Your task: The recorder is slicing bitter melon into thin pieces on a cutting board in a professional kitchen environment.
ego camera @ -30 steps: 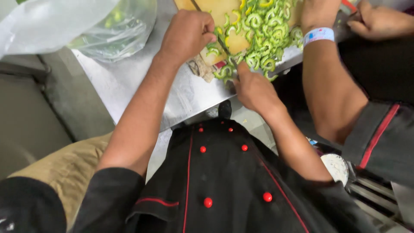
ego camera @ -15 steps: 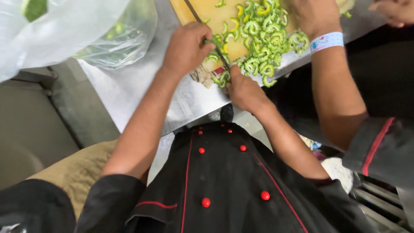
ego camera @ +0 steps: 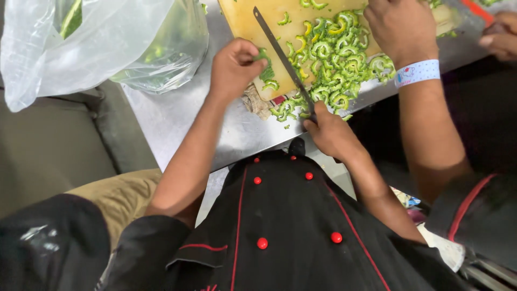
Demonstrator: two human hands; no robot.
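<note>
While the right hand (ego camera: 331, 132) grips the knife (ego camera: 283, 56), the left hand (ego camera: 234, 67) pinches a green slice (ego camera: 264, 55).

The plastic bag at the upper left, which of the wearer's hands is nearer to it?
Left. The left hand sits just right of the plastic bag, on green slices; the right hand holds the knife farther right.

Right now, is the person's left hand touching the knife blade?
Apart. The head view shows the left hand gripping a green vegetable piece, with bare cutting board visible between its fingers and the knife.
</note>
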